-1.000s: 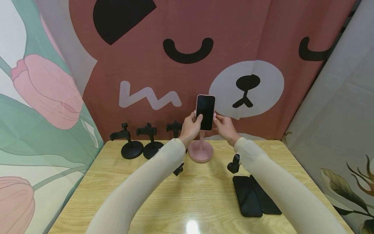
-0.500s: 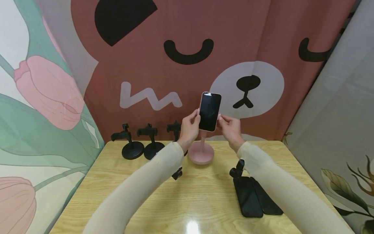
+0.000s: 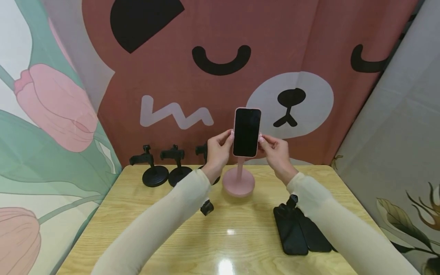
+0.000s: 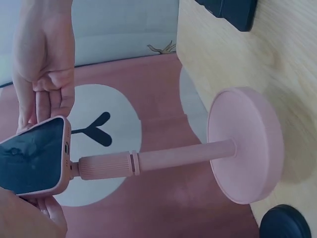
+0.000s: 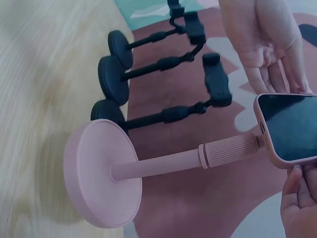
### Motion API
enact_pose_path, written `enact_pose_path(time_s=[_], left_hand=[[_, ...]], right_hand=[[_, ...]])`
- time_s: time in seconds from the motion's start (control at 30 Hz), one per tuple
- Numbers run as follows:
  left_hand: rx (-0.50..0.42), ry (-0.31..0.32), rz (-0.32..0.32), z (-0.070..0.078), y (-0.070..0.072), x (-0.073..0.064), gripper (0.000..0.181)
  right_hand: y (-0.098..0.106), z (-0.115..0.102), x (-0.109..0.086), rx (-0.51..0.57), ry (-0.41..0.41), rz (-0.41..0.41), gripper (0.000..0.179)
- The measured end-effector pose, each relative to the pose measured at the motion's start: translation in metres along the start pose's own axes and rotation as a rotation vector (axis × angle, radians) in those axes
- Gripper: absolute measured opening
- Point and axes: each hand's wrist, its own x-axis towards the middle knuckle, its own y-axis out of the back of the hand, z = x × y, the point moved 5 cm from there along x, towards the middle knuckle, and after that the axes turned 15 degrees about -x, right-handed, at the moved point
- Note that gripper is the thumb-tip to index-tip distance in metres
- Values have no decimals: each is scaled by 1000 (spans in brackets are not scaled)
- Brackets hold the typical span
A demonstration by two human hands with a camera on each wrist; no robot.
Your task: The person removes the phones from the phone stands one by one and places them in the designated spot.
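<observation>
A smartphone with a dark screen and pink case stands upright atop a pink phone stand. The ribbed upper part of the stand's pole meets the phone's bottom edge. My left hand pinches the phone's left side with thumb and fingers. On the opposite side, my right hand pinches the right edge in the same way. Whatever clamp lies behind the phone is hidden, and so are some fingertips. The round pink base is at the wooden table's far part.
Several black phone stands line the table's back left, the nearest partly behind my left hand. Black phones lie flat at the right, partly under my right sleeve. A patterned curtain hangs behind the wooden table.
The phone has shifted right and looks larger, and the pink base has come slightly right and nearer. My left thumb has slid off the screen to the phone's edge.
</observation>
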Motion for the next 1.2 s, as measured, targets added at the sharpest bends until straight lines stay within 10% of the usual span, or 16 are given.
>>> enact_pose_path(time_s=[1.2], left_hand=[[72,-71,-172,24,44,-51,25]], right_hand=[[-6,-23,-55,-17,195,-159,36]])
